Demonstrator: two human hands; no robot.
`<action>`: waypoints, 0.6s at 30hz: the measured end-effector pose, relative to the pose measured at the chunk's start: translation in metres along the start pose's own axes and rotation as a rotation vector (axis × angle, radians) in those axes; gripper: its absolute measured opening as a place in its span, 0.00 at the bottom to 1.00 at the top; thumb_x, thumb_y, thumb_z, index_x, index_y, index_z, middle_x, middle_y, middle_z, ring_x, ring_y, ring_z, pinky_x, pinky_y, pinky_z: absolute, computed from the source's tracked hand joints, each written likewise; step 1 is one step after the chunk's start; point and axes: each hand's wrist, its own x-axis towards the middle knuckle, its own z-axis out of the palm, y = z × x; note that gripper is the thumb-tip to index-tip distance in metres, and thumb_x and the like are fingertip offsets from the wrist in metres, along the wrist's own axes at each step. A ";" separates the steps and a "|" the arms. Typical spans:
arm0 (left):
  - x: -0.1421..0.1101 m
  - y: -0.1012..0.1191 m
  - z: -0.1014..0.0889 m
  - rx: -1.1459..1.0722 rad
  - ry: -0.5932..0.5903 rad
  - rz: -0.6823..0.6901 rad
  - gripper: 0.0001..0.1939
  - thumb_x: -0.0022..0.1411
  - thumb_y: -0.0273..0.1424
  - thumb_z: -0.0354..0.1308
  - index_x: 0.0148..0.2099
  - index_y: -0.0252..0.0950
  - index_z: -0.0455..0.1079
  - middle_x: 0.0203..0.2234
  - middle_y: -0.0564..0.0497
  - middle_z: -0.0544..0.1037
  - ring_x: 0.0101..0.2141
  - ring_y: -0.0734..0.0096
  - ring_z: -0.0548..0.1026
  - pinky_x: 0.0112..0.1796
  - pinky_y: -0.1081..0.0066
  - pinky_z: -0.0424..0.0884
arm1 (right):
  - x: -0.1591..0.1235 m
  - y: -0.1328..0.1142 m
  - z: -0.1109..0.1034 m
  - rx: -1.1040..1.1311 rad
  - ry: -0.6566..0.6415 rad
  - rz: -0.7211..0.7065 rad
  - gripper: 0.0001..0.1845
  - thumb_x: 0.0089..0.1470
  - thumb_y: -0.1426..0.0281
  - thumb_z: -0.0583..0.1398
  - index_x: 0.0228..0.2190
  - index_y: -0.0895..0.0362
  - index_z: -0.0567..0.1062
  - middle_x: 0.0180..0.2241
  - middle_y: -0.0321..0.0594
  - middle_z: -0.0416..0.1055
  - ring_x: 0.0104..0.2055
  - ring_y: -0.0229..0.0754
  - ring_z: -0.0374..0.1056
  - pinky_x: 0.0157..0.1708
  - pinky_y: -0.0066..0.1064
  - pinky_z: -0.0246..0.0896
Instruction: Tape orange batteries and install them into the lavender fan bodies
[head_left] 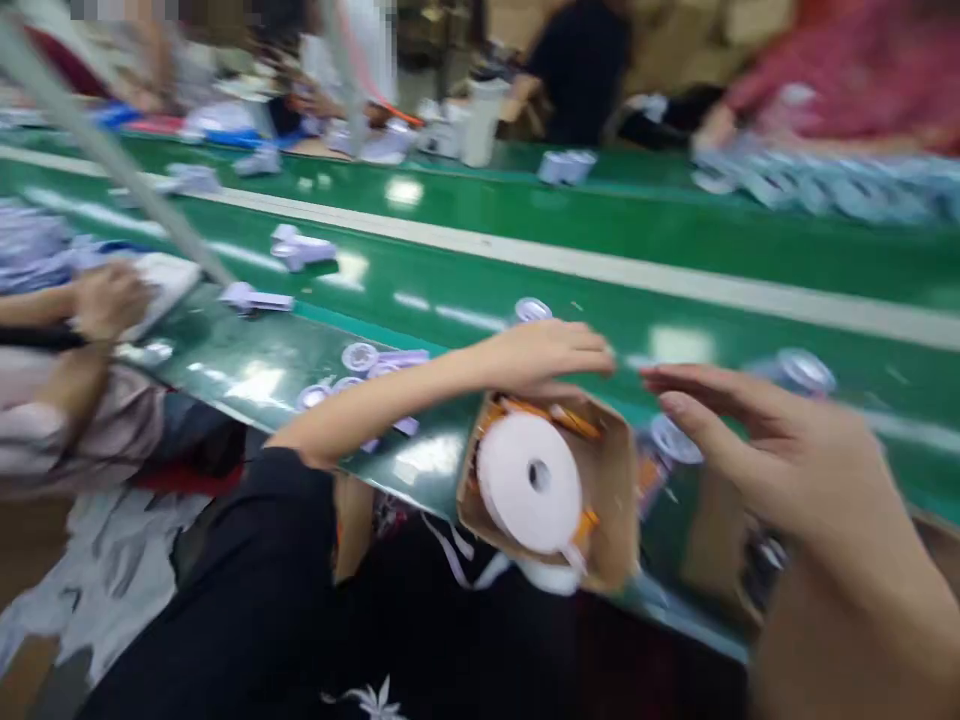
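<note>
My left hand reaches across the far edge of a small cardboard box, its fingers stretched out and no object visible in them. Inside the box lies a white roll of tape or ribbon with a dark centre hole, and a loose strip trails from it over the table edge. Several orange pieces sit around the roll. To the right of the box hovers my right hand, fingers extended and thumb apart, with nothing plainly held. Close to it are pale lavender plastic parts with round ends, partly hidden and blurred.
More lavender parts lie left of my left forearm and on the green belt. A slanted metal pole rises at left. A co-worker's hands rest on a white item at left. Other people work across the belt, near bluish parts.
</note>
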 end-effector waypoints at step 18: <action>-0.156 0.097 -0.041 0.059 -0.138 0.032 0.31 0.69 0.46 0.70 0.67 0.37 0.73 0.60 0.39 0.81 0.71 0.30 0.64 0.70 0.36 0.65 | -0.163 -0.103 0.083 0.134 -0.383 0.531 0.10 0.68 0.62 0.68 0.37 0.56 0.86 0.30 0.40 0.85 0.32 0.43 0.81 0.33 0.31 0.62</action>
